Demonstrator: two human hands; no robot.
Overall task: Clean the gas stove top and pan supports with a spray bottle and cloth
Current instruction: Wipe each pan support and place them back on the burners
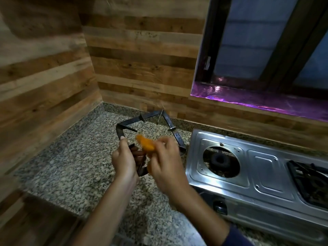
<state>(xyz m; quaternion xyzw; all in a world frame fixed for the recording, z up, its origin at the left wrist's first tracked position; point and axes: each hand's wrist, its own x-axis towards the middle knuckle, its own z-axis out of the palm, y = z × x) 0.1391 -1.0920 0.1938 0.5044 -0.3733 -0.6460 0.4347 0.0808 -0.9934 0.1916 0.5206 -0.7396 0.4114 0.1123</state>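
Orange cloth (145, 144), bunched and blurred, is pinched by the right hand (165, 162) at a black square metal pan support (130, 121), whose near side the left hand (124, 160) grips above the speckled granite counter (71, 166). Just right of them sits the stainless-steel gas stove (262, 167)

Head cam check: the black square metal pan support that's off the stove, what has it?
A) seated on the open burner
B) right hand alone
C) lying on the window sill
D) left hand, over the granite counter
D: the left hand grips the black square metal pan support at its near edge above the speckled granite counter; the right hand holds only the orange cloth.
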